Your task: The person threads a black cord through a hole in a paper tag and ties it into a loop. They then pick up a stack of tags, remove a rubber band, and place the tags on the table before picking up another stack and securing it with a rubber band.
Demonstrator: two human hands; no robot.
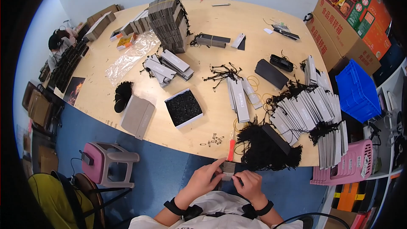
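At the table's near edge, my left hand (205,179) grips a small stack of grey card tags (229,168) from its left side, its index finger stretched along the top. My right hand (250,184) has its fingers curled and pinches the stack's lower right corner. Just beyond the stack lies a slim red-orange piece (231,149) with a pale, see-through tip. To its right is a heap of black cords (263,148) with a dark card strip (276,139) on top. Several small metal pins (214,139) are scattered to the left.
A white box of black bits (183,107) stands mid-table, beside a grey-brown card (138,116). Fanned white tags (303,112) cover the right side; a tall tag stack (168,24) rises behind. A blue crate (358,91) and pink basket (343,165) flank the right edge. Another person (59,42) sits far left.
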